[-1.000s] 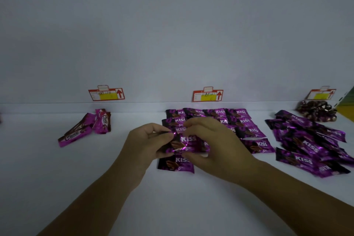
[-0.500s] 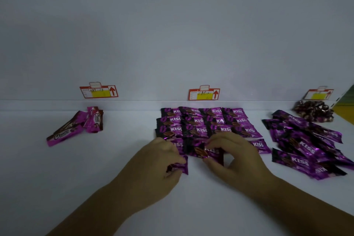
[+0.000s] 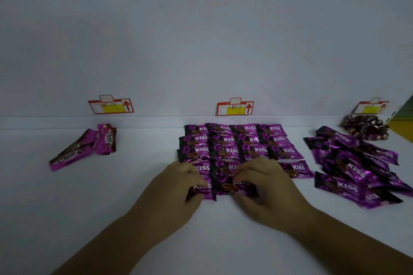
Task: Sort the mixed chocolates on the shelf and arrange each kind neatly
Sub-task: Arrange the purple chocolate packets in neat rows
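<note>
Purple KISS packets [image 3: 240,143] lie in neat overlapping rows at the middle of the white shelf [image 3: 134,185]. At the front of those rows my left hand [image 3: 176,187] pinches one KISS packet [image 3: 200,188] flat on the shelf. My right hand [image 3: 268,187] pinches the neighbouring KISS packet [image 3: 232,188], its fingers covering the packet's right end. A loose heap of KISS packets [image 3: 353,167] lies to the right. A small pile of pink Choco bars [image 3: 87,145] sits at the left.
Three red and yellow price tags [image 3: 111,106] [image 3: 235,108] [image 3: 371,107] hang on the back wall. A heap of dark brown foil-wrapped sweets [image 3: 366,128] sits at the far right back. A yellow-green edge [image 3: 402,123] borders the shelf on the right.
Both hands have come down from holding one packet together above the rows to pressing two packets side by side at the front of the arrangement. The view has shifted slightly.
</note>
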